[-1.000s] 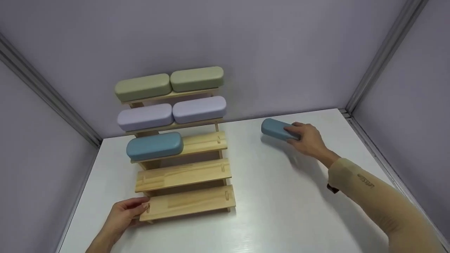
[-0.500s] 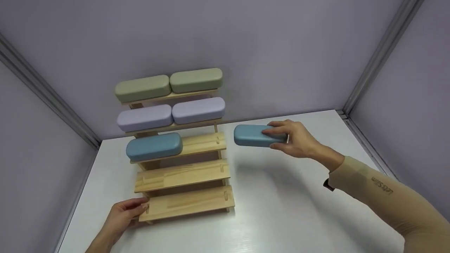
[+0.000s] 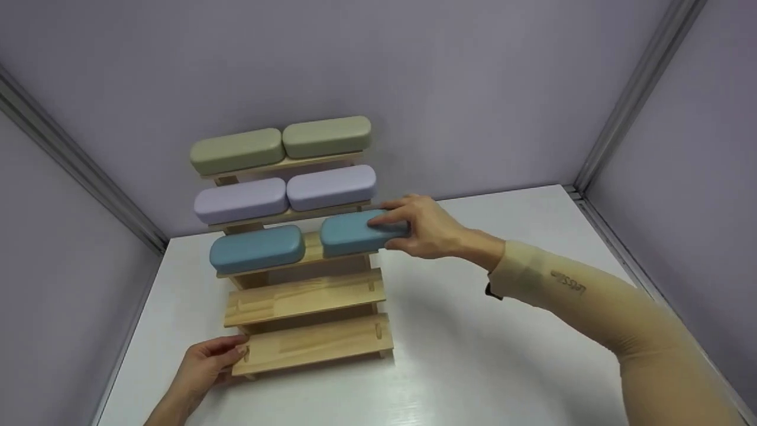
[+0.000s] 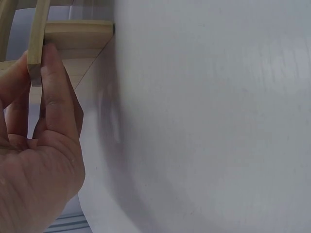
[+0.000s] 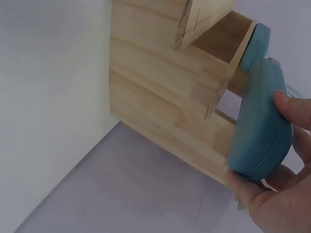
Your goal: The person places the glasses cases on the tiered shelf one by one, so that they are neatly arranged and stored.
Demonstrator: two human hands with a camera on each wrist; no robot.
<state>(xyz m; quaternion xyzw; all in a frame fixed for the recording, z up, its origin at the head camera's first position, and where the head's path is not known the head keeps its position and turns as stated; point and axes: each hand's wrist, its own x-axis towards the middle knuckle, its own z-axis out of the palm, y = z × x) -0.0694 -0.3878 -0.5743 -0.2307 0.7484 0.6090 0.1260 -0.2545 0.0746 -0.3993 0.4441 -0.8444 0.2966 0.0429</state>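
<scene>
My right hand [image 3: 429, 228] grips the right end of a blue glasses case [image 3: 355, 232], thumb in front and fingers over the top. That case is at the right part of the middle step of a wooden tiered rack [image 3: 307, 296]; whether it bears on the step I cannot tell. Left of it, across a small gap, lies another blue case [image 3: 257, 248]. My left hand [image 3: 198, 367] pinches the left end of the lowest step, and in the left wrist view its fingers [image 4: 58, 97] lie on both faces of the board. In the right wrist view the held case [image 5: 262, 126] hides part of the rack.
Two lilac cases [image 3: 331, 187] lie on the second step from the top, and two green cases [image 3: 326, 136] on the top step. The rack stands on a white table [image 3: 473, 355], close to the grey back wall [image 3: 473, 89]. Side walls flank the table.
My right hand has carried the blue glasses case leftward from above the right of the table to the middle step. The left hand keeps its pinch on the lowest step.
</scene>
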